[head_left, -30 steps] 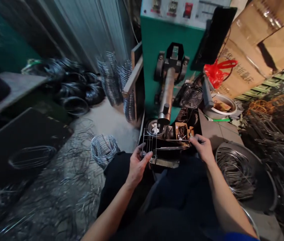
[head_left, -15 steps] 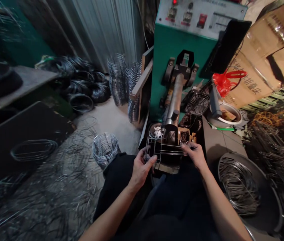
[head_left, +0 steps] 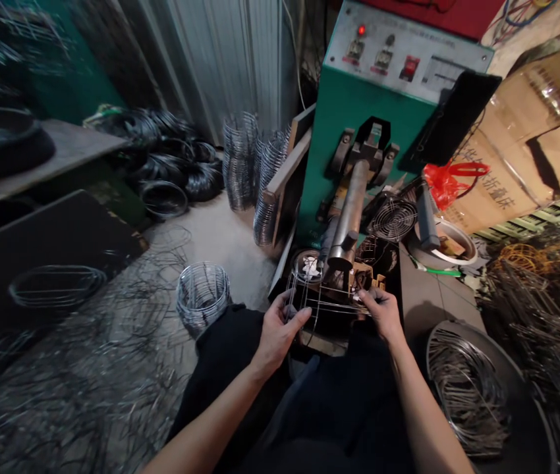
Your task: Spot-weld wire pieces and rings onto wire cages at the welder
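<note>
My left hand (head_left: 279,327) grips the left end of a small wire grid frame (head_left: 320,297), and my right hand (head_left: 381,311) pinches its right end. The frame lies flat just under the grey metal arm (head_left: 350,214) of a green welding machine (head_left: 359,118). A bright spot shows near my right fingertips where the wires meet the machine's lower block. Below the hands my lap in dark trousers fills the view.
A round wire basket (head_left: 202,296) stands on the floor at left. Loose wire scraps litter the floor. A metal basin (head_left: 522,388) of cut wire pieces sits at right. Wire coils, stacked wire rings, a small fan guard (head_left: 392,219) and cardboard boxes surround the machine.
My view has tilted up and left. Both hands have kept hold of the wire frame and shifted it slightly under the machine arm; my right hand moved inward to the left.
</note>
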{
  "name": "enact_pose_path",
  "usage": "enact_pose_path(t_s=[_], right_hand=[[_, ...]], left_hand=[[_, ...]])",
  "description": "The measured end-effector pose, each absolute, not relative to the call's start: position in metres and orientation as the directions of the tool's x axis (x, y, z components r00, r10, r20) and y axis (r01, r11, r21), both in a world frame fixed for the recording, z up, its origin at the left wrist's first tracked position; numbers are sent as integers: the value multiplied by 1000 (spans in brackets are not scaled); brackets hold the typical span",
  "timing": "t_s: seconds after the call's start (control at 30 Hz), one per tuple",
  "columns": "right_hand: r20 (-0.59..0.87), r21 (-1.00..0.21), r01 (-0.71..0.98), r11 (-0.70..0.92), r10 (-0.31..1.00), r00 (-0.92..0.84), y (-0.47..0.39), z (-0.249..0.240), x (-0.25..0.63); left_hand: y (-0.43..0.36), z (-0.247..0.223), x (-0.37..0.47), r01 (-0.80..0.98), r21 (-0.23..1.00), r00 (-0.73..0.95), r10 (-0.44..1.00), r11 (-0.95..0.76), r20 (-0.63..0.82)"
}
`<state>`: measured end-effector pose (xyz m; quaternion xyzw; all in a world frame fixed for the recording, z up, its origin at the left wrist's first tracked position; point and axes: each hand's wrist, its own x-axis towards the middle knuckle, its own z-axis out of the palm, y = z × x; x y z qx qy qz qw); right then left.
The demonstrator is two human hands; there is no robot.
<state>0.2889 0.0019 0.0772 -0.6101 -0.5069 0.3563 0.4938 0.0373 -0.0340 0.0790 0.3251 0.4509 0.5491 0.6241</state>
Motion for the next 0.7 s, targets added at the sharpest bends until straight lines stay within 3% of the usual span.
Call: enact_pose_path(t_s=[0.7], right_hand=[[44,-968,248,-23,965,259,11,90,290]], left_hand=[[-18,86,45,-413,890,15,978,194,-206]])
